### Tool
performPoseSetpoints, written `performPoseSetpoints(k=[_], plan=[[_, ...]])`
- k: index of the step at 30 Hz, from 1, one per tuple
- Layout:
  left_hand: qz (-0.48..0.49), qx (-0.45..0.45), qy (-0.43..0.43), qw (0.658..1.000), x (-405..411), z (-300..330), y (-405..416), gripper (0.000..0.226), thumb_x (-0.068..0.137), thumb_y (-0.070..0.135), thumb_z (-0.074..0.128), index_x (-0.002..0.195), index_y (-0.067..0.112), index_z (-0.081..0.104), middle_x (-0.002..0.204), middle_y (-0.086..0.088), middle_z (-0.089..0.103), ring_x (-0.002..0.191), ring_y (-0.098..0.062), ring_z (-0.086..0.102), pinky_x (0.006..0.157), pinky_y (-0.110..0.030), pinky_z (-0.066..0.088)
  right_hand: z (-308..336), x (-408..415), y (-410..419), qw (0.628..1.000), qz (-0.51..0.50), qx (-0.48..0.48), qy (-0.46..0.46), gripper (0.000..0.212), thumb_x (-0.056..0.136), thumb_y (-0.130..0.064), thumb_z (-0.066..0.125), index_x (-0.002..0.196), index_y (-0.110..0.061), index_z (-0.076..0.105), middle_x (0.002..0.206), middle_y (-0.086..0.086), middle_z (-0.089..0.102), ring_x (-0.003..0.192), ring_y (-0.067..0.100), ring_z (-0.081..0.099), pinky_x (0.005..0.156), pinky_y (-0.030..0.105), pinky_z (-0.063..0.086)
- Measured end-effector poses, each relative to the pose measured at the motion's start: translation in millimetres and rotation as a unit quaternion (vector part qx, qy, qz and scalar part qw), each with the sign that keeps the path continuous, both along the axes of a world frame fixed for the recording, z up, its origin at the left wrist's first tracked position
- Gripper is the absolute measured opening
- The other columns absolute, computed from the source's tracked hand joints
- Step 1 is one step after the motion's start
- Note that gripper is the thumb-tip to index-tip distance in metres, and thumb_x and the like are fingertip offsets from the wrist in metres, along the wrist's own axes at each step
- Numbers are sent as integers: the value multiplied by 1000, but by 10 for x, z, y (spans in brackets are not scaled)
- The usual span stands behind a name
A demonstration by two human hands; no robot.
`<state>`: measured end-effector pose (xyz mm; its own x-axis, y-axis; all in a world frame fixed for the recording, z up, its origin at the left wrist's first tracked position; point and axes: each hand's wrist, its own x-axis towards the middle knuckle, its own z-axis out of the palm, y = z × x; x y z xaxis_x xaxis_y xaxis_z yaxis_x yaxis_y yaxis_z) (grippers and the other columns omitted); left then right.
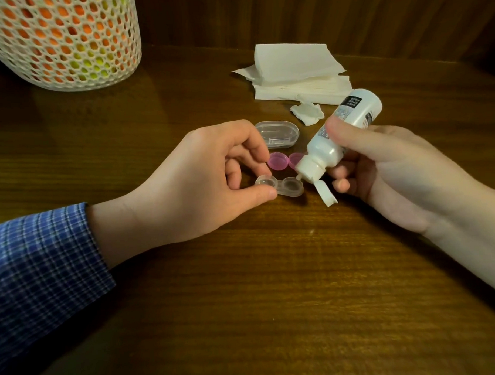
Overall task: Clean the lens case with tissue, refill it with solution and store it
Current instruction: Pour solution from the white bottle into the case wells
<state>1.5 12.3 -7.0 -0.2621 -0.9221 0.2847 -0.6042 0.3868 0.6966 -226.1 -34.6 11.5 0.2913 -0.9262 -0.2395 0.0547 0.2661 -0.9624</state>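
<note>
Lens case [278, 186] sits pinched under the left hand [195, 186] while the right hand [380, 166] grips the tipped solution bottle [337, 136] over its right well, so wiping looks done, capping and storing left.

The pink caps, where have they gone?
The pink caps lie on the table's middle, between the clear oval box behind and the lens case in front.

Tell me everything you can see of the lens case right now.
The lens case is clear plastic, two round wells joined by a bridge, both uncapped, lying flat on the wooden table. The left hand pinches its left well; the bottle nozzle sits at the right well's rim. Its pink caps lie just behind.
</note>
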Motion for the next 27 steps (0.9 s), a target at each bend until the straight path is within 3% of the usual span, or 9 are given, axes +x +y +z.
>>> performPoseSetpoints(k=[20, 23, 27], plan=[[-6, -22, -10, 1000, 12, -37, -18, 36, 79, 30, 84, 108, 19, 67, 95, 12, 74, 61, -17, 66, 55, -14, 52, -20, 19, 36, 999, -1, -30, 30, 42, 69, -37, 77, 107, -19, 72, 81, -2, 78, 55, 4, 59, 47, 18, 51], [-6, -21, -8, 1000, 10, -38, -18, 36, 78, 32, 83, 108, 20, 66, 96, 13, 74, 61, -17, 66, 54, -14, 53, -15, 7, 17, 1000, -7, -11, 8, 36, 70, -38, 79, 100, -18, 76, 76, -1, 74, 53, 5, 57, 45, 19, 50], [-6, -25, -14, 1000, 2, -30, -6, 37, 79, 32, 83, 109, 19, 65, 97, 12, 74, 59, -18, 65, 54, -17, 54, 29, -38, -42, 998, -29, 50, -25, 45, 67, -42, 81, 103, -15, 74, 68, -1, 67, 51, 7, 54, 45, 20, 50]])
